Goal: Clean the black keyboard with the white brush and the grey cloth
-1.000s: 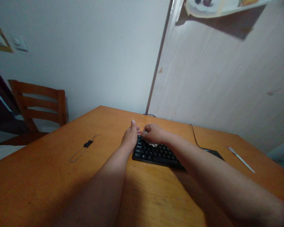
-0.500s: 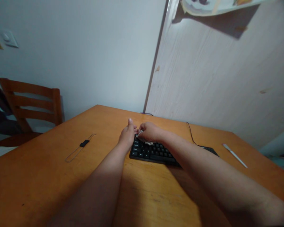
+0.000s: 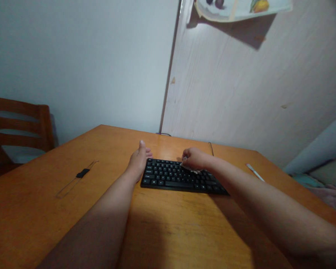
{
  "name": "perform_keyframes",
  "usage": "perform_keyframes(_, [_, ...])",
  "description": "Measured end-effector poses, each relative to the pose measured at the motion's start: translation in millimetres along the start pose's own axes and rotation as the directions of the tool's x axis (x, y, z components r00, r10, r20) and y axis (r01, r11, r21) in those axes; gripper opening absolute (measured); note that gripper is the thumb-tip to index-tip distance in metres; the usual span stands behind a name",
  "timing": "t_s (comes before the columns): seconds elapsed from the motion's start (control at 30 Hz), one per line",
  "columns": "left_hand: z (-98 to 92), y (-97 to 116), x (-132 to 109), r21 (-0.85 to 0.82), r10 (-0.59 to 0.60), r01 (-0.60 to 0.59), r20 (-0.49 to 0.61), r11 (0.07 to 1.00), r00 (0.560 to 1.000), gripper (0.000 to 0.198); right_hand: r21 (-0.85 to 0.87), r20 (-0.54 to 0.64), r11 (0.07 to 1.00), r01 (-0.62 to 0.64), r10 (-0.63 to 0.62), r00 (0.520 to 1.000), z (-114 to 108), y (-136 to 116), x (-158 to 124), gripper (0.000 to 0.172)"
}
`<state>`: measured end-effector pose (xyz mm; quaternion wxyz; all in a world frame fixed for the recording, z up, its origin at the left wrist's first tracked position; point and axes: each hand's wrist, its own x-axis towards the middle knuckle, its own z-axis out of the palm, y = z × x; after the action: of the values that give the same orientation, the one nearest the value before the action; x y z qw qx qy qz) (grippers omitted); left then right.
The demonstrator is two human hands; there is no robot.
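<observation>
A black keyboard [image 3: 168, 175] lies flat on the wooden table, its left half uncovered. At its left end rests my left hand [image 3: 139, 160], thumb up and fingers stretched out, against the keyboard's edge. My right hand [image 3: 195, 158] is closed over the upper middle keys. Bunched in its fingers is a whitish cloth [image 3: 196, 172], partly hidden, with its lower edge showing on the keys. My right forearm covers the keyboard's right end.
A thin wire loop with a black piece [image 3: 82, 173] lies on the table [image 3: 168, 228] to the left. To the right is a white brush-like stick [image 3: 255, 172]. A cable [image 3: 211, 148] runs behind the keyboard. A wooden chair [image 3: 19, 123] stands at left; the wall [image 3: 123, 67] rises behind.
My right hand has moved right with the cloth, from the keyboard's upper left corner to its upper middle. My left hand stays at the left end. The view has turned slightly right.
</observation>
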<state>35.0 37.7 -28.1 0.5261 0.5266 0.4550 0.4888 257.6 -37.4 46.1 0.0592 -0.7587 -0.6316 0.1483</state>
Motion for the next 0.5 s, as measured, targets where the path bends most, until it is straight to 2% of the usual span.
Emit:
perform_keyframes(0.23, [-0.8, 1, 1, -0.004, -0.014, 0.014, 0.002, 1.000, 1.000, 0.084, -0.005, -0.021, 0.995, -0.100, 0.099, 0.995, -12, 41, -15, 0.019])
perform_keyframes(0.5, [-2.2, -2, 3, 0.006, 0.007, -0.007, -0.003, 1.000, 1.000, 0.086, 0.003, -0.076, 0.981, -0.193, 0.192, 0.978, -22, 89, -26, 0.014])
